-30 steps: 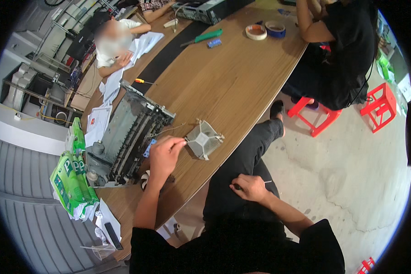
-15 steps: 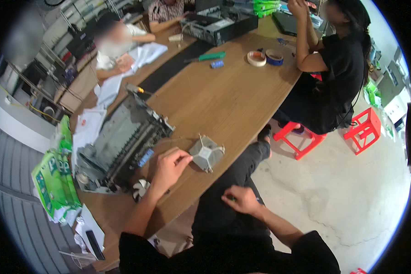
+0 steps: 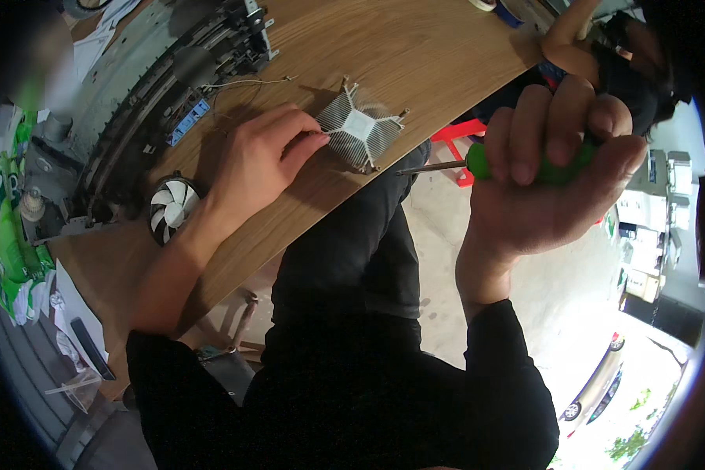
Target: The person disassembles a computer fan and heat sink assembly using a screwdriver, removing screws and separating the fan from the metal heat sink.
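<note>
A finned metal heat sink (image 3: 360,125) with a four-armed bracket sits near the table's edge. My left hand (image 3: 266,157) pinches its left corner between thumb and fingertips. Raised to the right, beyond the table edge, my right hand (image 3: 552,168) is wrapped round the handle of a green screwdriver (image 3: 478,161). The screwdriver's shaft points left, its tip appearing near the table edge below the heat sink. Beside my left forearm lies a fan (image 3: 174,207) with white blades and a black frame.
A large printer chassis (image 3: 145,74) with rollers and loose wires fills the table's (image 3: 415,47) left side. Green plastic bags (image 3: 4,227) and papers lie farther left. At the upper right sits another person (image 3: 572,43), with a red stool (image 3: 458,137) below the table edge.
My right hand has risen from over my lap, bringing the screwdriver into plain sight. My left hand stays at the heat sink's corner. The view has tilted down and closer.
</note>
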{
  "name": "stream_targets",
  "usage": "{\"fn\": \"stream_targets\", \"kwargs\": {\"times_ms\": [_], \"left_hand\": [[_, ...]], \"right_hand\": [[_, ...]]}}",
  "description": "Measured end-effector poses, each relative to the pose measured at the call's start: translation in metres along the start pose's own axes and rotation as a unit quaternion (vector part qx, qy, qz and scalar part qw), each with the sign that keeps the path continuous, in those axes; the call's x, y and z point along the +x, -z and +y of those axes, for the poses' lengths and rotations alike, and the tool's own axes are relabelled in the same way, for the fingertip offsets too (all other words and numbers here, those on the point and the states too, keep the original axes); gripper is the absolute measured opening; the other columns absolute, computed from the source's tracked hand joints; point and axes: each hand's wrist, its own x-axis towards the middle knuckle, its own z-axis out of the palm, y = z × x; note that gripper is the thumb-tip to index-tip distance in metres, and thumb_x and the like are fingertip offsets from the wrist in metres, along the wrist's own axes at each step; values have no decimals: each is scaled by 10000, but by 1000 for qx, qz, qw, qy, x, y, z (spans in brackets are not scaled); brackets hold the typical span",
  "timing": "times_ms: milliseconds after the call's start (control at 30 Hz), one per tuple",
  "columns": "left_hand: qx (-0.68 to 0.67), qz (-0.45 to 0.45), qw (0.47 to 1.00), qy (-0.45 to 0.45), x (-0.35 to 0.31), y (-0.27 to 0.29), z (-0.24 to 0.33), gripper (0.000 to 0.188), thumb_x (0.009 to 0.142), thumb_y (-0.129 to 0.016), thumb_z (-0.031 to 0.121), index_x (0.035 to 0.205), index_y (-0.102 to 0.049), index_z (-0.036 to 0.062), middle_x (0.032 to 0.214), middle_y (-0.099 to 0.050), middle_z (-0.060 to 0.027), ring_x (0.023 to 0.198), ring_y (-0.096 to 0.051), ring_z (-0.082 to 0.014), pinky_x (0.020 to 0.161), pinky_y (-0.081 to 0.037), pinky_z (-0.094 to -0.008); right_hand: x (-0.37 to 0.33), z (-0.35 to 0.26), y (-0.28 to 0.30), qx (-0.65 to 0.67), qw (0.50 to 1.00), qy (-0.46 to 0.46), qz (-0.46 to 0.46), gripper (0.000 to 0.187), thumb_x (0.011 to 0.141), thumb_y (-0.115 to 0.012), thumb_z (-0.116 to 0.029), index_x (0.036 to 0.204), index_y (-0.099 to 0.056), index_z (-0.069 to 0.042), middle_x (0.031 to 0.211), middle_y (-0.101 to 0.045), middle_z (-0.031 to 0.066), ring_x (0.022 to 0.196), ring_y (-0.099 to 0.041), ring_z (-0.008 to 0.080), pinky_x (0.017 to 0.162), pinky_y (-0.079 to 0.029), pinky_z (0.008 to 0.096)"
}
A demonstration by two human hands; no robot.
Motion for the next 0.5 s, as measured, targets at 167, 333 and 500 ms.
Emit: {"fn": "stream_targets", "kwargs": {"times_ms": [167, 333, 500], "left_hand": [[11, -12, 1000, 10, 1, 0, 1, 109, 906, -740, 91, 949, -676, 14, 860, -658, -85, 686, -646, -208, 586, -502, -321], [-7, -6, 1000, 13, 1, -3, -3, 126, 906, -735, 128, 921, -641, 44, 865, -668, -103, 772, -674, -343, 655, -521, -416], [-1, 6, 1000, 8, -1, -5, -6, 116, 897, -752, 84, 934, -676, 4, 863, -664, -77, 658, -638, -190, 573, -500, -300]], "right_hand": [[-4, 14, -20, -43, 999, -9, 26, 368, 1075, -476, -482, 1094, -603, -137, 756, -422, -11, 502, -368, 81, 391, -303, 238], [-9, 24, -17, -120, 990, 6, 77, 253, 1058, -553, -331, 1046, -504, -83, 703, -485, 58, 445, -413, 108, 364, -342, 248], [-7, 28, -15, -86, 993, 14, 83, 223, 1044, -586, -252, 1041, -472, -59, 707, -540, 92, 433, -432, 103, 371, -357, 245]]}}
